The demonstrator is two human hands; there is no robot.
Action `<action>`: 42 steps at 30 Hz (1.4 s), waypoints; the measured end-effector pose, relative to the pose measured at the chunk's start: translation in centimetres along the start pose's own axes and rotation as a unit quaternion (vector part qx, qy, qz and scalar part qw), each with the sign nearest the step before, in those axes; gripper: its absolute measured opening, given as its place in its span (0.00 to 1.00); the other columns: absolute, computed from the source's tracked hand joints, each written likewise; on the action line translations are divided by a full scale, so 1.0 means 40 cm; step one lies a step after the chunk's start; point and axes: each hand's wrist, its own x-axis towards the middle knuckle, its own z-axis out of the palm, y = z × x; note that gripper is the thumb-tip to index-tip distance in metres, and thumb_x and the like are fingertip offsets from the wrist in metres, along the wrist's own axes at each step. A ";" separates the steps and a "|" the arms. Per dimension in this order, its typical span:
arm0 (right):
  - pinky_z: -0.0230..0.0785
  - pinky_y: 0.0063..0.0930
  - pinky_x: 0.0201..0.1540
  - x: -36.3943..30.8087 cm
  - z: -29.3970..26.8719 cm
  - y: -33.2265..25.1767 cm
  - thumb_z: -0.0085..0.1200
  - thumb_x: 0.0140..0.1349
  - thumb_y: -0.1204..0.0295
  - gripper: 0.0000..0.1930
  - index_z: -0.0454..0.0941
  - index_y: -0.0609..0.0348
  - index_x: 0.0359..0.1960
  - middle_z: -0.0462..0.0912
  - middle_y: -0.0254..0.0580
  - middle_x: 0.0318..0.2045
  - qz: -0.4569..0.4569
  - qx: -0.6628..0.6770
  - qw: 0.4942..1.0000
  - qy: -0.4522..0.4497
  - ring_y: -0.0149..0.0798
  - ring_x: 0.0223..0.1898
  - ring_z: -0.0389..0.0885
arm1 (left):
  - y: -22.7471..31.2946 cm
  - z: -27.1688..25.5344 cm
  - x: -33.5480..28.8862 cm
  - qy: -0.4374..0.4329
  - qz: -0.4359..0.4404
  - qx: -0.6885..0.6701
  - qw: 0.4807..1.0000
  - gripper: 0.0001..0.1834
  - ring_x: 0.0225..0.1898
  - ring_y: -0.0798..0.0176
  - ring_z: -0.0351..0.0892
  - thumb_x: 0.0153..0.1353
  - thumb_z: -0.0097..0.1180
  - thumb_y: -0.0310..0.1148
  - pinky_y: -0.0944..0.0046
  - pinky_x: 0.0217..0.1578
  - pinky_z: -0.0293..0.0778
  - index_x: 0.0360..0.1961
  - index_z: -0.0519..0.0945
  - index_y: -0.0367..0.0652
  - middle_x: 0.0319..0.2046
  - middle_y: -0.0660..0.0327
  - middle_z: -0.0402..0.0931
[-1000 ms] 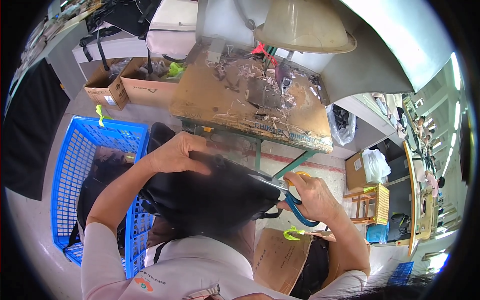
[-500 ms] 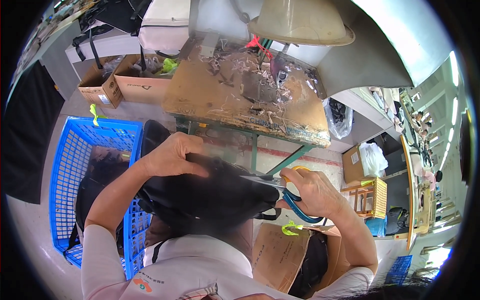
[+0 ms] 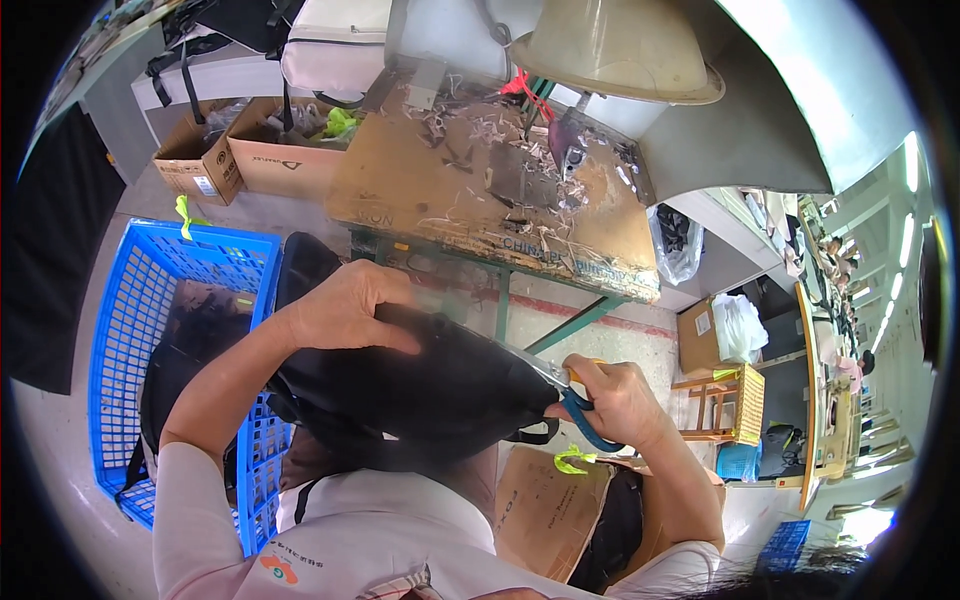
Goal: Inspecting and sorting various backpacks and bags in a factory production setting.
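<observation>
A black fabric bag (image 3: 430, 395) lies across my lap. My left hand (image 3: 365, 310) pinches its upper edge at the left, thumb and fingers closed on the cloth. My right hand (image 3: 618, 400), beside the bag's right end, is closed round a pair of scissors (image 3: 578, 408) with blue and orange handles. The silver blades point up and left along the bag's far edge, handles drawn close together. Whether they touch a thread or the cloth there is too blurred to tell.
Ahead stands a worn wooden worktable (image 3: 400, 180) strewn with scraps, beneath a beige lampshade-like hood (image 3: 620, 60). A blue plastic basket (image 3: 105, 400) holding black items is at my left. An open cardboard box (image 3: 540, 510) sits at my lower right, a small wooden stool (image 3: 745, 400) beyond it.
The scissors have closed from a wide spread, and my right hand has come slightly down and left. My left hand keeps its hold on the bag.
</observation>
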 end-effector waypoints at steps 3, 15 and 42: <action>0.65 0.28 0.23 0.004 -0.009 -0.019 0.64 0.42 0.66 0.24 0.67 0.61 0.39 0.72 0.42 0.17 0.085 0.072 0.993 -0.027 0.42 0.18 0.74 | 0.001 -0.004 -0.003 -0.001 0.004 0.011 1.000 0.14 0.23 0.63 0.70 0.38 0.67 0.32 0.67 0.25 0.63 0.24 0.77 0.37 0.19 0.60 0.69; 0.60 0.17 0.27 0.029 0.192 -0.029 0.63 0.39 0.81 0.25 0.68 0.60 0.42 0.66 0.24 0.22 0.231 0.526 0.789 0.217 0.22 0.24 0.64 | -0.078 -0.141 -0.130 -0.014 -0.089 0.258 0.962 0.24 0.30 0.53 0.74 0.33 0.66 0.40 0.63 0.31 0.68 0.32 0.76 0.38 0.29 0.54 0.75; 0.69 0.25 0.34 0.330 0.147 0.102 0.54 0.42 0.85 0.09 0.72 0.67 0.28 0.75 0.40 0.24 0.224 0.796 0.423 0.371 0.35 0.27 0.75 | 0.075 -0.488 0.226 0.214 -0.173 0.440 0.855 0.16 0.30 0.51 0.76 0.34 0.64 0.32 0.61 0.34 0.70 0.29 0.80 0.40 0.23 0.50 0.75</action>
